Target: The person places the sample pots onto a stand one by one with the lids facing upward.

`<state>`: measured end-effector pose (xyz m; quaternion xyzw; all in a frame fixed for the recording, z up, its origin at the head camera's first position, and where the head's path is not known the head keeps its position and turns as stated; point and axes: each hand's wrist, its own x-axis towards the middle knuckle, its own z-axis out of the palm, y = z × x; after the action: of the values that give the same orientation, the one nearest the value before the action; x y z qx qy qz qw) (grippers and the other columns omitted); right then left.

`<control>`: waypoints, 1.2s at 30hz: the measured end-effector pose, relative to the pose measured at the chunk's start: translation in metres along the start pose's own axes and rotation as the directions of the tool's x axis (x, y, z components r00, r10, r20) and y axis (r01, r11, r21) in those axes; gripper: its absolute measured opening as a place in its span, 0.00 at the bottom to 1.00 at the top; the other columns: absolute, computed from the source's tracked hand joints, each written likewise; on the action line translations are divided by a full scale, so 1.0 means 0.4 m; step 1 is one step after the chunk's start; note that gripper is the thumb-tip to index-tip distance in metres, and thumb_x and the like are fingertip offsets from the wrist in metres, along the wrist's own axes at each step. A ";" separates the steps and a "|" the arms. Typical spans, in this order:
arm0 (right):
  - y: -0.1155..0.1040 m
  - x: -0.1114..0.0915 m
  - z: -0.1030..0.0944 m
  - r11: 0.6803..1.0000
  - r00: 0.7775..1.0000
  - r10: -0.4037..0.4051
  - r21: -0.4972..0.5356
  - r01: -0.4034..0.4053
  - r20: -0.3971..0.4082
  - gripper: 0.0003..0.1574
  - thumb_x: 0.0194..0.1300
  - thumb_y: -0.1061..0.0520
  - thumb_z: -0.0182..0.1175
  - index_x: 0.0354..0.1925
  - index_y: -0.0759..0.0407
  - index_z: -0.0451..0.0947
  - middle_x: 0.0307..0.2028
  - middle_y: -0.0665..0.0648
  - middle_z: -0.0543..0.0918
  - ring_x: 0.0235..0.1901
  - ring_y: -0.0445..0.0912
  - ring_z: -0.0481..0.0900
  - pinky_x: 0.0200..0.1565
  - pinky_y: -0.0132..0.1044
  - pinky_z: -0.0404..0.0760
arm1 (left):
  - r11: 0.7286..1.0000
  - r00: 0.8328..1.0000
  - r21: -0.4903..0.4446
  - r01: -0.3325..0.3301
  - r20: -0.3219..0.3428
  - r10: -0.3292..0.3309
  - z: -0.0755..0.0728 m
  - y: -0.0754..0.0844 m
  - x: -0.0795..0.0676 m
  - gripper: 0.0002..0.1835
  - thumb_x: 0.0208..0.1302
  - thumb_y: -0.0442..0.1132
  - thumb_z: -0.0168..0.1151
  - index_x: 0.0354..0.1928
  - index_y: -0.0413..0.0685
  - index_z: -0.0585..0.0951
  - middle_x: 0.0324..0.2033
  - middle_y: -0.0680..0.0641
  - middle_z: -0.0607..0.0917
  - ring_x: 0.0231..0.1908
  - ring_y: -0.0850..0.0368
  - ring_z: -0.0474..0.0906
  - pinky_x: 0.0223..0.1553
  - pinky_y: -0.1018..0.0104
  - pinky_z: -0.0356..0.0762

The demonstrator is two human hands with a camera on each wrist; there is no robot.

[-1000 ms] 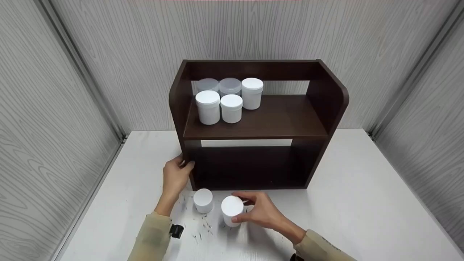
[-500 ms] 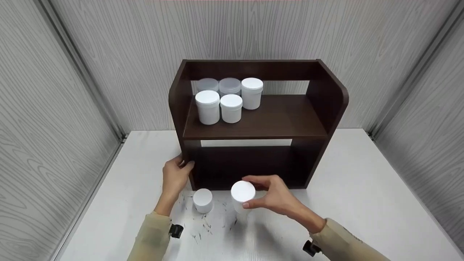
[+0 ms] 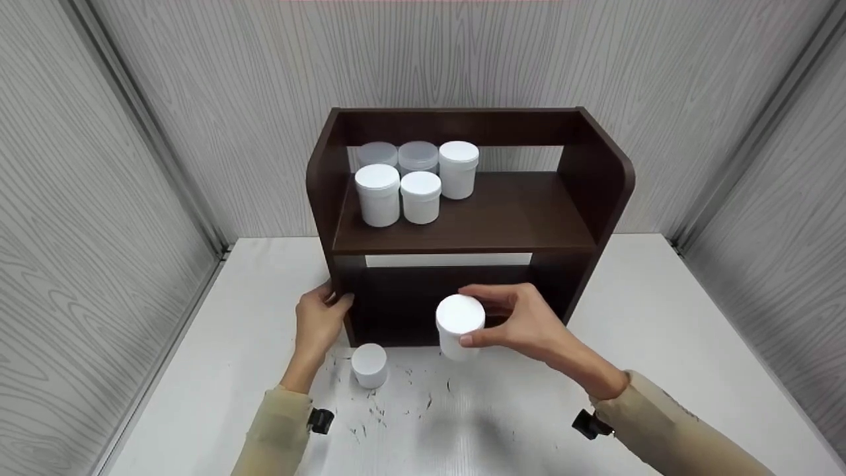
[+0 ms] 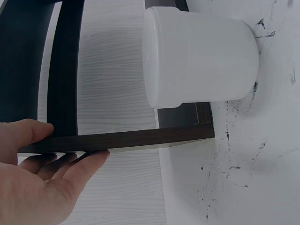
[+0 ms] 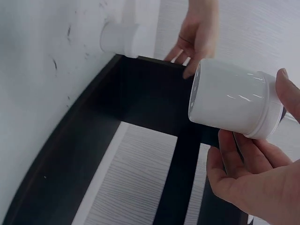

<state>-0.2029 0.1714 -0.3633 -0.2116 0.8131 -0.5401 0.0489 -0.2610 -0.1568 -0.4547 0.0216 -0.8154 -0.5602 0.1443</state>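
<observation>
My right hand [image 3: 529, 324] holds a white lidded jar [image 3: 459, 324] between thumb and fingers, raised over the table in front of the lower shelf opening. In the right wrist view this jar [image 5: 229, 98] lies sideways across the picture, fingers near its lid. My left hand [image 3: 320, 324] grips the left side panel of the dark brown two-tier shelf [image 3: 529, 211]; the left wrist view shows the thumb on one face and fingers [image 4: 89, 166] on the other. A smaller white jar [image 3: 369, 367] stands on the table just before the shelf's left front corner.
On the upper tier, at left, stand white jars [image 3: 379, 196] in front and two translucent-lidded jars [image 3: 419, 155] behind. Dark scuffs mark the white table [image 3: 396, 436]. Grey wood-patterned panels [image 3: 462, 53] enclose the back and sides.
My right hand has lifted the jar off the table and carried it up, forward and to the right. The left hand stays on the side panel.
</observation>
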 end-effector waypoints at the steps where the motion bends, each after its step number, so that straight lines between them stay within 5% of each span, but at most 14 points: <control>1: -0.008 0.002 -0.005 1.000 1.000 0.002 0.004 -0.002 -0.002 0.44 0.48 0.58 0.85 0.64 0.63 0.83 0.54 0.57 0.88 0.53 0.51 0.87 0.54 0.48 0.87 | 1.000 1.000 0.000 0.001 0.000 -0.001 -0.001 0.000 0.000 0.28 0.72 0.33 0.64 0.69 0.25 0.73 0.63 0.28 0.80 0.62 0.34 0.80 0.60 0.51 0.82; 9: -0.070 0.018 -0.049 1.000 0.999 0.013 0.016 -0.012 -0.039 0.44 0.49 0.58 0.85 0.64 0.61 0.83 0.54 0.55 0.88 0.53 0.50 0.87 0.57 0.54 0.85 | 1.000 1.000 -0.013 0.007 0.000 -0.007 -0.003 0.000 -0.002 0.28 0.72 0.34 0.64 0.69 0.24 0.73 0.62 0.28 0.80 0.62 0.34 0.80 0.60 0.51 0.82; 20: -0.132 0.060 -0.103 0.997 0.997 -0.003 0.075 0.009 -0.076 0.42 0.49 0.62 0.85 0.63 0.62 0.83 0.52 0.57 0.89 0.52 0.52 0.87 0.52 0.40 0.87 | 1.000 1.000 0.020 -0.004 0.007 0.003 -0.004 -0.003 -0.005 0.27 0.73 0.35 0.63 0.68 0.26 0.74 0.64 0.28 0.79 0.62 0.34 0.80 0.59 0.51 0.83; 36: -0.173 0.171 -0.175 0.990 0.989 0.007 0.138 0.013 -0.145 0.41 0.52 0.61 0.84 0.64 0.63 0.82 0.51 0.60 0.90 0.52 0.51 0.88 0.52 0.41 0.88 | 1.000 1.000 0.008 -0.008 -0.009 0.008 -0.001 -0.002 0.001 0.25 0.71 0.33 0.64 0.65 0.26 0.77 0.60 0.28 0.82 0.60 0.34 0.82 0.58 0.50 0.84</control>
<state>-0.2661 0.1817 -0.2620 -0.1689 0.7746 -0.6094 0.0033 -0.2612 -0.1574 -0.4552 0.0213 -0.8172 -0.5560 0.1501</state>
